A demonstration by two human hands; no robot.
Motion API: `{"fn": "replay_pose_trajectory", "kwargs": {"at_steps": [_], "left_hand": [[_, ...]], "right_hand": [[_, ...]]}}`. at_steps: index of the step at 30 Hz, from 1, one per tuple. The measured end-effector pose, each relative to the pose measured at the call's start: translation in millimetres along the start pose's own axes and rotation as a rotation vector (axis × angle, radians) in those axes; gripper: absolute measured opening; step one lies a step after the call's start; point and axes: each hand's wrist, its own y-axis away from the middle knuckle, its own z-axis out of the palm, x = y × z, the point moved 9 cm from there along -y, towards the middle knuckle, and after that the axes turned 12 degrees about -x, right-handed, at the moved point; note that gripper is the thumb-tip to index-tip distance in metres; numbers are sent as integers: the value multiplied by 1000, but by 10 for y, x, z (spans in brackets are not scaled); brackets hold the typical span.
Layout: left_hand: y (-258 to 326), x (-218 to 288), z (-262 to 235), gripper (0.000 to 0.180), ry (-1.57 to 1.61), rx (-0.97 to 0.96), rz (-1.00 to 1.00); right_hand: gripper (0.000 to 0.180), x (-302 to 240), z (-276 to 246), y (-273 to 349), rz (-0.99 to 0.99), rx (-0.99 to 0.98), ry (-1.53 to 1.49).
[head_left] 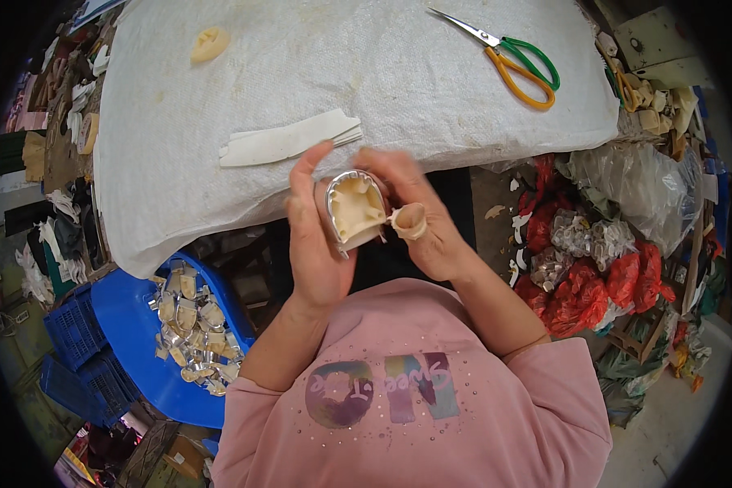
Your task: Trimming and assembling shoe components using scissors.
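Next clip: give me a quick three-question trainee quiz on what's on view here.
1. True or false: the scissors lie on the white cloth, untouched.
2. Which hand cradles the cream horseshoe-shaped piece: A left hand, B right hand?
3. What holds the pile of metal-rimmed pieces at lower left?

Key: 1 true; 2 A, with the right hand's fingers at its edge; 3 the blue tub.

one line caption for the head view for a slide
Both hands, left and right, hold a cream horseshoe-shaped piece before a white cloth-covered table, scissors at its far edge.
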Motion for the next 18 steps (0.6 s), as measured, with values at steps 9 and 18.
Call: {"fn": "replay_pose_trajectory", "kwargs": {"at_steps": [9, 18], "left_hand": [[3, 330, 296, 89, -1103, -344, 337], [14, 487, 256, 60, -1409, -234, 276]], "right_hand": [[48, -189, -112, -74, 89, 52, 415], [26, 25, -265, -118, 191, 39, 24]]}}
